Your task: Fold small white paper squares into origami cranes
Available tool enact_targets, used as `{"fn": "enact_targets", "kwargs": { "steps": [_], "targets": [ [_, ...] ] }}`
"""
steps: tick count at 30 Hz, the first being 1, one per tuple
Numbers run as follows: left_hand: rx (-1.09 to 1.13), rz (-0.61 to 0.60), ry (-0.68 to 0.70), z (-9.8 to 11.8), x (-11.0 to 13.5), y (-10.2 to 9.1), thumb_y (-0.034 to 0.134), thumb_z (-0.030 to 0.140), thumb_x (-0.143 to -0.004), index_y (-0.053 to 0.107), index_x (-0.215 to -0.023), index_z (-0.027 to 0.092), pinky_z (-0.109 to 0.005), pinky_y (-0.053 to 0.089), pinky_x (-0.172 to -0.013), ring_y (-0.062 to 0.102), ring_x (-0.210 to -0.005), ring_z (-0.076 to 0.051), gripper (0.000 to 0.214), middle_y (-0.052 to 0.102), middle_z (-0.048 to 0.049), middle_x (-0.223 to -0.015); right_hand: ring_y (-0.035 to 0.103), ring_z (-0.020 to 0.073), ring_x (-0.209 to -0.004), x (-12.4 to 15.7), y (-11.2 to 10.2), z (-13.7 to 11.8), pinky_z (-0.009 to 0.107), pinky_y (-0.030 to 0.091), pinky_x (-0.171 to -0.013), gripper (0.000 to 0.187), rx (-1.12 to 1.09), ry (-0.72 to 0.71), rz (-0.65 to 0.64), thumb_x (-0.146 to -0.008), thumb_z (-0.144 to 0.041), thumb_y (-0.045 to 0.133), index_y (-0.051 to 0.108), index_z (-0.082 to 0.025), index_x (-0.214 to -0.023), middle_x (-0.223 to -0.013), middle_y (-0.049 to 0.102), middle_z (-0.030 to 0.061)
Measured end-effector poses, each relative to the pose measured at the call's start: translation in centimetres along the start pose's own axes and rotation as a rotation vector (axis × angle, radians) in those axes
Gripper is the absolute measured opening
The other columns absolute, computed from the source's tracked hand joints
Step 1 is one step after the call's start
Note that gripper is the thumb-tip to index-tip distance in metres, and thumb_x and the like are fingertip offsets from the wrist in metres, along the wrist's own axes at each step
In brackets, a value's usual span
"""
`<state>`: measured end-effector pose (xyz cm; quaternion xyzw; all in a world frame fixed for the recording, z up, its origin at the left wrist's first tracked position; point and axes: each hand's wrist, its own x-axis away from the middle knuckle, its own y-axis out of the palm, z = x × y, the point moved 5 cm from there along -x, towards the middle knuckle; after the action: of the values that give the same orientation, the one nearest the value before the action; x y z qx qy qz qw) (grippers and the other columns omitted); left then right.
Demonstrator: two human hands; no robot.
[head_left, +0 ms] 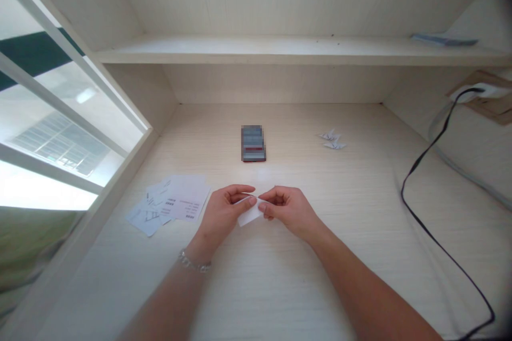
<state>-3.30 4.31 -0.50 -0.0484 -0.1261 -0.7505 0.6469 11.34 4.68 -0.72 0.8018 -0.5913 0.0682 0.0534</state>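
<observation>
A small piece of white paper, seemingly folded, is held between both hands above the desk. My left hand pinches its left side with thumb and fingers; a bracelet circles that wrist. On the other side, my right hand grips the paper's upper right corner between thumb and curled fingertips. The two thumbs are close together, and the fingers hide part of the paper. Left of my left hand lies a loose spread of printed paper sheets. Beyond the hands, to the right, sit small folded paper figures with pointed ends.
A phone-like device with a blurred face lies beyond my hands. A black cable runs from a wall socket down the desk's right side. Above the desk's back is a shelf with a flat bluish item. Window bars slant along the left.
</observation>
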Motion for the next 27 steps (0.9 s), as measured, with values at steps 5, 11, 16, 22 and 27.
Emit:
{"fn": "enact_targets", "kwargs": {
  "steps": [5,11,16,22,27],
  "targets": [
    [-0.021,0.018,0.005,0.17,-0.02,0.03,0.069,0.027,-0.068,0.063,-0.094,0.014,-0.025,0.048,-0.062,0.065,-0.066,-0.016,0.03,0.071,-0.0066,-0.077,0.057,0.0112,-0.052,0.08,0.05,-0.04,0.025,0.046,-0.052,0.017,0.004,0.009,-0.003,-0.068,-0.024,0.067,0.065,-0.013,-0.081,-0.058,0.062,0.0011],
    [-0.051,0.063,-0.03,0.22,0.01,0.02,0.07,0.028,-0.065,0.064,-0.088,0.013,-0.024,0.048,-0.059,0.064,-0.065,-0.016,0.028,0.071,-0.007,-0.077,0.057,0.0116,-0.052,0.03,0.17,0.03,0.025,0.046,-0.052,0.019,-0.001,0.017,0.01,-0.068,-0.026,0.067,0.065,-0.013,-0.081,-0.057,0.062,0.001],
    [-0.103,0.083,0.003,0.23,-0.03,-0.09,0.069,0.03,-0.065,0.066,-0.083,0.013,-0.022,0.046,-0.055,0.062,-0.062,-0.014,0.024,0.07,-0.0058,-0.074,0.058,0.0119,-0.052,-0.02,0.12,0.33,0.025,0.047,-0.053,0.02,0.002,0.024,0.028,-0.067,-0.027,0.068,0.065,-0.014,-0.082,-0.058,0.063,0.0014],
    [-0.115,0.072,0.001,0.11,-0.05,-0.09,0.069,0.03,-0.066,0.066,-0.083,0.013,-0.023,0.046,-0.055,0.062,-0.062,-0.014,0.024,0.07,-0.0068,-0.075,0.058,0.0114,-0.052,0.1,0.23,0.17,0.025,0.047,-0.052,0.018,-0.002,0.022,0.016,-0.068,-0.026,0.066,0.065,-0.013,-0.081,-0.058,0.062,0.0014],
    [-0.069,0.075,0.005,0.02,-0.02,-0.06,0.069,0.028,-0.066,0.065,-0.082,0.013,-0.023,0.046,-0.056,0.062,-0.063,-0.015,0.023,0.07,-0.0064,-0.074,0.058,0.0112,-0.052,0.21,0.32,-0.15,0.024,0.047,-0.052,0.017,0.015,0.021,0.012,-0.069,-0.025,0.066,0.065,-0.013,-0.081,-0.058,0.063,0.0015]
  ]
}}
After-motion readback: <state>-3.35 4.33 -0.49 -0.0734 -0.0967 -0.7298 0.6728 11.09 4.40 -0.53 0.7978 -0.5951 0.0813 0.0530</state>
